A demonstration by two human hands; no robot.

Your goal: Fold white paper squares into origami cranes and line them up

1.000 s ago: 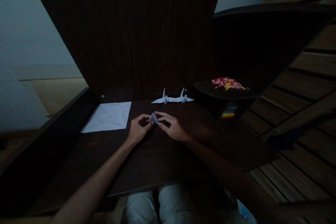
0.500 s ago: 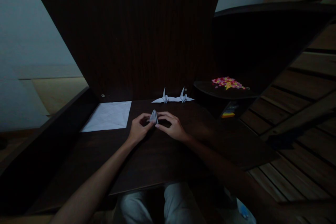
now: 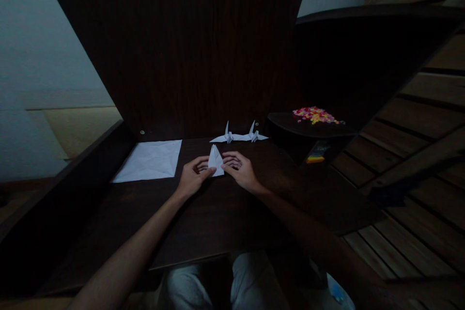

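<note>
Between my hands is a small piece of folded white paper (image 3: 217, 163), pointed at the top, with a crease running down from its tip. My left hand (image 3: 193, 175) pinches its left side, thumb on the front face and fingers curled behind. At the right edge, my right hand (image 3: 242, 173) has its thumb and curled fingers against the paper. Just beyond, two white origami cranes (image 3: 240, 137) stand side by side, their wings meeting in the middle.
A creased white paper sheet (image 3: 150, 160) lies flat on the dark desk (image 3: 203, 223) at left. Small pink, red and yellow pieces (image 3: 316, 115) are heaped on a rounded shelf (image 3: 286, 122) at right. A dark panel (image 3: 181, 48) rises behind the desk.
The folded paper has turned from a narrow, edge-on view to show its wide front face. My right hand's fingers have drawn back slightly to its right edge.
</note>
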